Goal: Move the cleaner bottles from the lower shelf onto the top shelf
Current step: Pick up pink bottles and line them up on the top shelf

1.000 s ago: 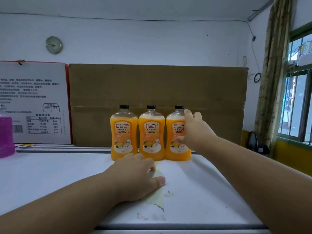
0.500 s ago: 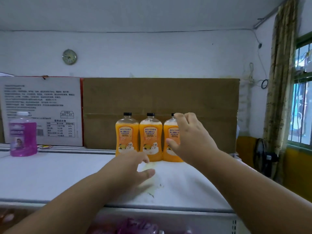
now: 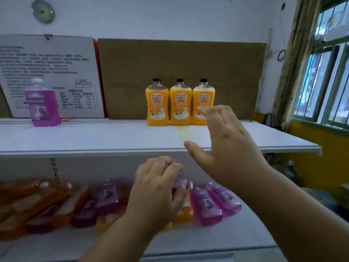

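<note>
Three orange cleaner bottles [image 3: 180, 104] stand upright side by side at the back of the white top shelf [image 3: 94, 140]. A purple bottle [image 3: 44, 106] stands at its left. On the lower shelf [image 3: 188, 241] several purple bottles [image 3: 205, 207] and orange bottles [image 3: 28, 203] lie on their sides. My left hand [image 3: 156, 191] hangs over these, its fingers loosely curled above a purple bottle [image 3: 178, 181]. Blur hides whether it touches. My right hand [image 3: 226, 148] is in the air before the top shelf's front edge, fingers spread, holding nothing.
A brown cardboard sheet [image 3: 188, 63] and a white printed carton [image 3: 51, 72] lean against the wall behind the top shelf. A yellowish stain [image 3: 184, 135] marks the shelf. At the right are a window [image 3: 324, 80] and a curtain [image 3: 290, 63].
The view has tilted down, so the lower shelf shows. My left hand dropped from the top shelf to the lying bottles. My right hand drew back from the rightmost orange bottle.
</note>
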`<state>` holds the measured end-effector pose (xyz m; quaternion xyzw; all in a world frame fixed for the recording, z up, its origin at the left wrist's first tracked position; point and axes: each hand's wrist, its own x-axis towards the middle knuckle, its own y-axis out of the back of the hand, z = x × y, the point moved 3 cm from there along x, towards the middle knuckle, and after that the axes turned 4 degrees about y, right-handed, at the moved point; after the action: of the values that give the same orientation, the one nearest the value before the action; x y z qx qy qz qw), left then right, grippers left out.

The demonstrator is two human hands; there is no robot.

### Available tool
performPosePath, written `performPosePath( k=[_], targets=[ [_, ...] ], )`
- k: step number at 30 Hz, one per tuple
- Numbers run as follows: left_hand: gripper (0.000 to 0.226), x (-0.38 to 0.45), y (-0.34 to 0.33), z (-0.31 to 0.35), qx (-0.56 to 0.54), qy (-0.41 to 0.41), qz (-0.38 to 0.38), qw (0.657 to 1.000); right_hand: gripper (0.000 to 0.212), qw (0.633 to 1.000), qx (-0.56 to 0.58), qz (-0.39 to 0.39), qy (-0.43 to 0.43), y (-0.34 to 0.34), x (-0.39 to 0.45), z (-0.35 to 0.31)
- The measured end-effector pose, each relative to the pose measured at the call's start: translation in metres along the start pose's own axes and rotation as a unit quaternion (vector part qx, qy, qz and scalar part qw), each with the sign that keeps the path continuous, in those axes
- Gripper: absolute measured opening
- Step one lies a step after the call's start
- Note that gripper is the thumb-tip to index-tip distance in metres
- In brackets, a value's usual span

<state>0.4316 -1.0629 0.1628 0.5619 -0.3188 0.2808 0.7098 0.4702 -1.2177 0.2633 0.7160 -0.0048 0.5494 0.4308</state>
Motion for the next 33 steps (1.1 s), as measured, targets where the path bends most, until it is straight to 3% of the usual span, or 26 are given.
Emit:
performPosePath(
  k=[7, 13, 15, 19, 21, 25, 28, 30, 33],
  targets=[
    [0.031, -0.061, -0.046, -0.006, -0.012, 0.039, -0.139, 0.989, 0.067, 0.997, 0.031, -0.061, -0.043, -0.029, -0.071, -0.004],
    [0.043, -0.062, -0.119, 0.000, -0.031, 0.111, -0.238, 0.965, 0.065, 0.988, 0.051, -0.114, -0.095, -0.067, -0.106, 0.049],
    [0.038, -0.057, -0.157, 0.006, -0.054, 0.183, -0.295, 0.936, 0.063, 0.983, 0.057, -0.131, -0.111, -0.079, -0.111, 0.076],
    [0.055, -0.047, -0.237, 0.018, -0.135, 0.389, -0.389, 0.824, 0.063, 0.974, 0.047, -0.170, -0.143, -0.104, -0.119, 0.133],
    [0.069, -0.042, -0.267, 0.025, -0.104, 0.460, -0.371, 0.800, 0.063, 0.970, 0.049, -0.184, -0.151, -0.114, -0.123, 0.158],
    [0.083, -0.033, -0.303, 0.041, -0.090, 0.572, -0.246, 0.777, 0.060, 0.969, 0.062, -0.192, -0.144, -0.131, -0.130, 0.196],
    [0.072, -0.031, -0.323, 0.052, -0.157, 0.601, -0.194, 0.759, 0.054, 0.966, 0.095, -0.192, -0.146, -0.142, -0.136, 0.215],
    [0.043, -0.028, -0.335, 0.050, -0.305, 0.639, -0.148, 0.691, 0.053, 0.966, 0.108, -0.187, -0.145, -0.147, -0.139, 0.225],
    [0.048, -0.023, -0.334, 0.044, -0.432, 0.728, -0.144, 0.512, 0.053, 0.963, 0.115, -0.187, -0.155, -0.154, -0.144, 0.244]
  ],
)
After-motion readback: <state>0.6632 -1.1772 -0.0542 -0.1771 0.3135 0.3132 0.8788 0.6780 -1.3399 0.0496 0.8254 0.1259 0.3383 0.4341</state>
